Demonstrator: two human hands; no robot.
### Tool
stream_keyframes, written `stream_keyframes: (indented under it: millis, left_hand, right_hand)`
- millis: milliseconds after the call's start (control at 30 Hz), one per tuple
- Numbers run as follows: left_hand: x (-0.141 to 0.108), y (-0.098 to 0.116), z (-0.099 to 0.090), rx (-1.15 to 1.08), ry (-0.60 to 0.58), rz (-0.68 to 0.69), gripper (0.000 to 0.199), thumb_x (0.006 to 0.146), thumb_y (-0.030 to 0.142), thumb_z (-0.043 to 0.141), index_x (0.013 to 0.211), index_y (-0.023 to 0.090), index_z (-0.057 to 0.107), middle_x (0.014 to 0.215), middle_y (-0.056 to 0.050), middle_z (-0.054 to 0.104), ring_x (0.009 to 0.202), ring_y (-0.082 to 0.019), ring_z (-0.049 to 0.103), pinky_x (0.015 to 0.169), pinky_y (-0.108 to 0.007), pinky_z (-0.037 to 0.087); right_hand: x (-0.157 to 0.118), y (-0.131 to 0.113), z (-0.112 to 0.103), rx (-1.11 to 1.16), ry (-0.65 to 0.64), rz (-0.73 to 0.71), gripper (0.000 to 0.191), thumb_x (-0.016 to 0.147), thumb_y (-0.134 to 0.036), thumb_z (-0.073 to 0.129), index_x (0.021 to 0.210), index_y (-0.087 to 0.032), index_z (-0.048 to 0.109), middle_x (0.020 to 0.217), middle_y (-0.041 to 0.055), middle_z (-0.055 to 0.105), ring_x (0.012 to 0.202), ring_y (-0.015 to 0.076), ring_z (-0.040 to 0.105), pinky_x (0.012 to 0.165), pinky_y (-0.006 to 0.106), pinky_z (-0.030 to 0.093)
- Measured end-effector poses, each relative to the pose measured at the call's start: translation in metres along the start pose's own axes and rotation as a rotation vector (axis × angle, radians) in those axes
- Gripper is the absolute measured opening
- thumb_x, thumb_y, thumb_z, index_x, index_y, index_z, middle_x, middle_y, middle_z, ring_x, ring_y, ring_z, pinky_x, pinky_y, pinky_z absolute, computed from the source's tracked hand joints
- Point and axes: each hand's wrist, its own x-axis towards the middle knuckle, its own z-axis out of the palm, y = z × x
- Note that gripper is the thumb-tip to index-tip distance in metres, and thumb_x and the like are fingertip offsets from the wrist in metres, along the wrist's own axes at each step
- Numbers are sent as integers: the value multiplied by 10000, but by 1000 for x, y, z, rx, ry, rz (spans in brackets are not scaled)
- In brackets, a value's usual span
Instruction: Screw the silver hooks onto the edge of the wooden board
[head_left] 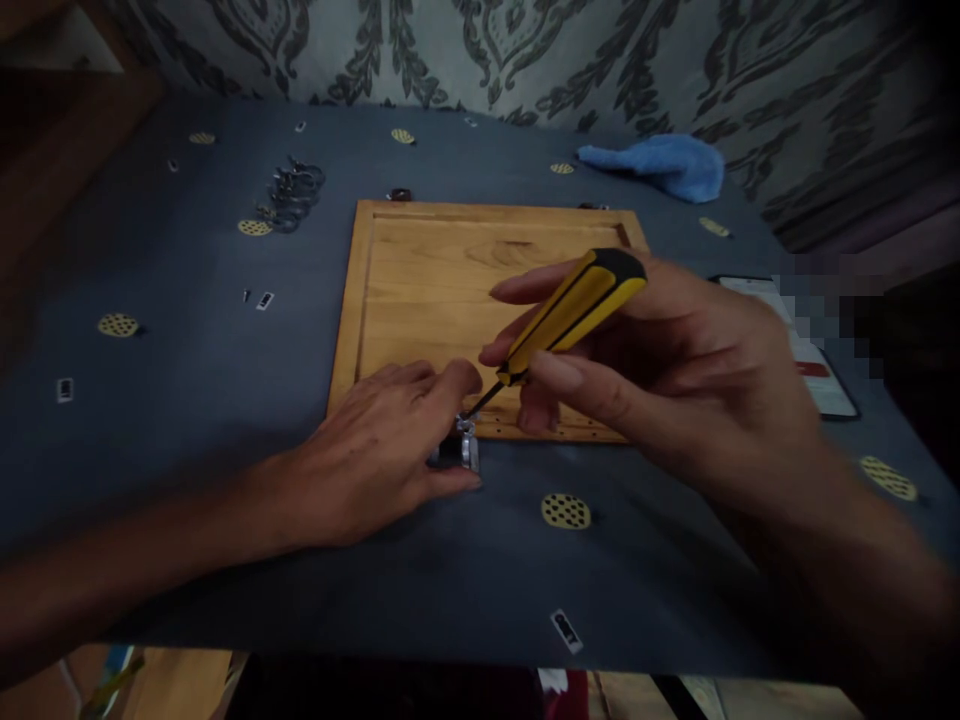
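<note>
A wooden panel (442, 290) with a raised frame lies flat on the blue-grey patterned table. At its near edge sits a metal hinge (469, 440), partly covered by my left hand (390, 430), whose fingers and thumb close around it and press it to the panel. My right hand (660, 370) grips a yellow-and-black screwdriver (570, 315), tilted with its shaft pointing down-left. The tip meets the hinge near the panel's edge; a screw under it is too small to make out. Several small dark holes run along the near edge to the right of the hinge.
Several metal rings or hooks (291, 195) lie in a pile at the back left, and a small screw (247, 295) lies nearer. A blue cloth (667, 167) is at the back right. A phone (832, 385) rests on the right. Two dark pieces touch the panel's far edge.
</note>
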Motion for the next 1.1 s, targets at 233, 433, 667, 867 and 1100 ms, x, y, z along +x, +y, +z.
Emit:
stream_keyframes:
  millis: [233,433,667,867,1100]
  left_hand:
    - [2,0,-1,-9,4,6,480,835,387,756,1165,208,457,1034,-69,672,950,-267,636,788,-396,509]
    - [2,0,0,4,10,19,490,831,400,757,1162,204,453,1009,-58,665,952,-271,633,793,-394,507]
    - [1,0,-2,8,0,8,470,831,374,763,1137,201,452,1018,-65,668,935,-262,637,780,-392,511]
    - [1,-2,1,-1,8,0,480,837,411,744,1185,224,470,1068,-70,669,999,-269,641,826,-395,527]
    - [1,1,-2,-10,-7,-5,456,833,383,751,1140,213,460,1024,-53,664,935,-247,637,779,-374,509]
  right_hand:
    - [4,1,3,-31,42,-50,114,780,-297,828,851,-272,743,869,-25,749,492,98,626,435,231,577]
    - [1,2,3,-63,96,-66,132,777,-265,830,854,-250,724,858,-15,746,553,110,658,451,218,565]
    - [-1,1,-1,-16,14,-49,131,833,-210,764,927,-301,775,870,-46,755,516,77,649,500,204,598]
    - [-6,-1,5,-84,139,-58,124,759,-216,834,839,-262,751,856,-23,738,549,89,641,467,191,575]
    - [-9,0,2,-42,72,-63,102,826,-171,766,870,-263,757,880,-31,748,539,92,664,512,226,608]
